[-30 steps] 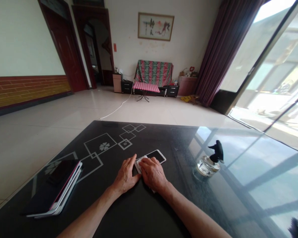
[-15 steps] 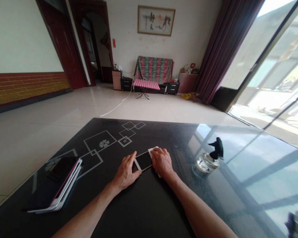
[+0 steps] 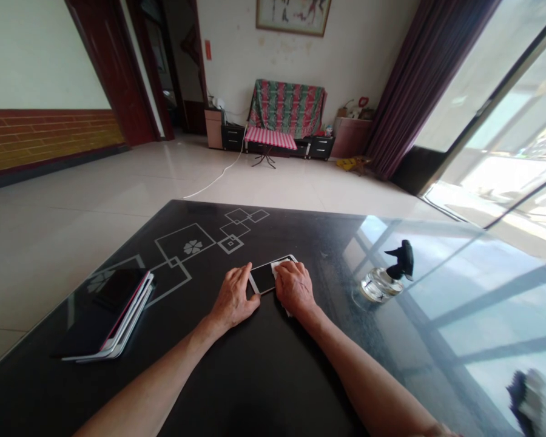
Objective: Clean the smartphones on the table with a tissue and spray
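Observation:
A smartphone (image 3: pixel 262 279) with a white frame and a dark screen lies flat on the black glossy table (image 3: pixel 236 388). My left hand (image 3: pixel 233 297) holds the phone's left end, thumb at the near edge and fingers at the far edge. On the right part of the screen, my right hand (image 3: pixel 295 287) presses down a folded white cloth or tissue (image 3: pixel 279 263). Most of that cloth is hidden under the fingers, with a corner showing below the palm. The phone's far right corner shows beyond the right hand.
A clear spray bottle (image 3: pixel 380 285) with a black trigger head stands to the right. Stacked tablets or notebooks (image 3: pixel 104 315) lie at the left. A blurred grey and dark bundle (image 3: pixel 534 400) is at the lower right. Beyond the table is a small striped folding table (image 3: pixel 270 138).
My right hand has slid the white cloth a little across the screen, uncovering the phone's far right corner. My left hand keeps its hold. The camera view has tipped slightly downward.

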### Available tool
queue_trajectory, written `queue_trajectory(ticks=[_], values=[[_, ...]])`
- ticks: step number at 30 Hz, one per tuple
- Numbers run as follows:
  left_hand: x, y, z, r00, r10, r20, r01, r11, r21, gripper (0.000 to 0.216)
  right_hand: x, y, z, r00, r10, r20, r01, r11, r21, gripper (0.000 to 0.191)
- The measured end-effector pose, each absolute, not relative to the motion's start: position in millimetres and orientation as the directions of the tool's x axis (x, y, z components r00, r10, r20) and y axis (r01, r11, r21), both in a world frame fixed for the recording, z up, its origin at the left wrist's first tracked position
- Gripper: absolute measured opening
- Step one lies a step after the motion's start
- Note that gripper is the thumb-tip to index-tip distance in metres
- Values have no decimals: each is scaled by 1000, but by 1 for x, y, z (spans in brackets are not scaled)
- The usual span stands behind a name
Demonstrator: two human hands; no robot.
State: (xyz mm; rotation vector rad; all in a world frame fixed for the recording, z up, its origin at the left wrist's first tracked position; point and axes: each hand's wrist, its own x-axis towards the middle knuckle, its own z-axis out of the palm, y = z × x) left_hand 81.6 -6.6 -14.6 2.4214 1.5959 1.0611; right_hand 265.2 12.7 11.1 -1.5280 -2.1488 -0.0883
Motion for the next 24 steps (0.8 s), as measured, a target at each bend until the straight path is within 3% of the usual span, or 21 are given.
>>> queue_trajectory(ticks=[7, 18, 21, 24], values=[[78, -5, -15, 259, 834, 488, 785, -476, 396, 66, 248, -7, 13, -392, 816, 424, 811, 524, -259, 18], [79, -7, -13, 238, 852, 467, 796, -447, 409, 67, 279, 24, 20, -70, 922, 380, 973, 147, -177, 11], [79, -7, -12, 231, 857, 460, 796, -439, 417, 67, 279, 24, 21, -44, 923, 381, 977, 121, -178, 12], [78, -6, -13, 237, 857, 457, 793, -442, 418, 67, 272, 18, 18, -139, 904, 405, 949, 238, -207, 14]])
